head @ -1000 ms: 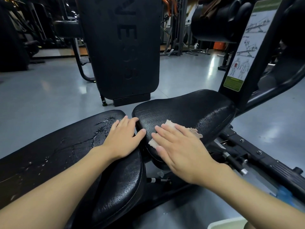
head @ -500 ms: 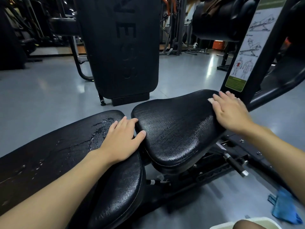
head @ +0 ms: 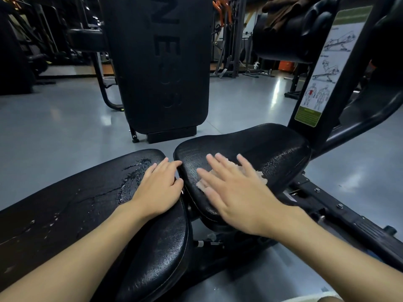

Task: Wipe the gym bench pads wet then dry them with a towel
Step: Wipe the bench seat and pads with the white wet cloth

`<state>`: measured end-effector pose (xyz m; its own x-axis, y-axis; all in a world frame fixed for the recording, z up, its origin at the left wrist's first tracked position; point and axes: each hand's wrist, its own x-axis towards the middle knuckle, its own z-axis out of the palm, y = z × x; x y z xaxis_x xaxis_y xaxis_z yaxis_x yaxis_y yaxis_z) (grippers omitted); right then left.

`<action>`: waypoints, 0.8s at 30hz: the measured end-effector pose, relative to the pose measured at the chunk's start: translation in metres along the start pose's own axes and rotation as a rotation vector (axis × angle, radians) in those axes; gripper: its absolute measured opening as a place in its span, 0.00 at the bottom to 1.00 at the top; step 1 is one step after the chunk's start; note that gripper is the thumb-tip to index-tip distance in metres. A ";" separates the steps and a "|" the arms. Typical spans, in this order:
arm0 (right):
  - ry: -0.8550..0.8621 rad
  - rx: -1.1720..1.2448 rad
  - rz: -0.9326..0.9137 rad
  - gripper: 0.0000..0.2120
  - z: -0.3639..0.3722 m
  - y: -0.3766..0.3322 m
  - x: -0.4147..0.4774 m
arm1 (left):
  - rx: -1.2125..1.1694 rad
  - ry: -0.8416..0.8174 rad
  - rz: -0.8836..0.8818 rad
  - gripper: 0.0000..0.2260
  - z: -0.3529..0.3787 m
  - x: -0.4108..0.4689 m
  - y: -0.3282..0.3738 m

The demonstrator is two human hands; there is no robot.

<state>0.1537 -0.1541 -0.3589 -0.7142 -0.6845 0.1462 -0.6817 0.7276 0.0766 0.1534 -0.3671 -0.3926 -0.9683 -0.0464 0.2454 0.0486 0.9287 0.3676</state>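
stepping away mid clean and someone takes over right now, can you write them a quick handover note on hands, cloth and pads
Left hand: open, resting flat on the end of the long pad, holding nothing.
Right hand: open, flat fingers pressing the pale cloth onto the seat pad.
Done: both pads look wetted. Water droplets sit on the long pad beside the left hand, and fine beads show on the seat pad's right side.
Left: finish the wet wipe, then dry both pads. A brown cloth draped over the upper roller may be the towel; cannot confirm.
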 end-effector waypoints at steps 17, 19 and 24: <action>-0.114 -0.022 0.586 0.27 -0.015 0.143 0.067 | -0.010 0.025 0.013 0.24 0.001 0.000 -0.002; -0.119 -0.047 0.492 0.27 -0.012 0.110 0.072 | -0.014 0.019 0.007 0.24 0.000 0.000 0.000; -0.126 -0.042 0.201 0.27 0.003 0.007 0.085 | -0.028 0.013 -0.020 0.25 -0.004 -0.003 0.002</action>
<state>0.0882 -0.2072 -0.3493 -0.8508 -0.5241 0.0386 -0.5186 0.8492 0.0996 0.1571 -0.3660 -0.3892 -0.9660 -0.0699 0.2488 0.0360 0.9170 0.3974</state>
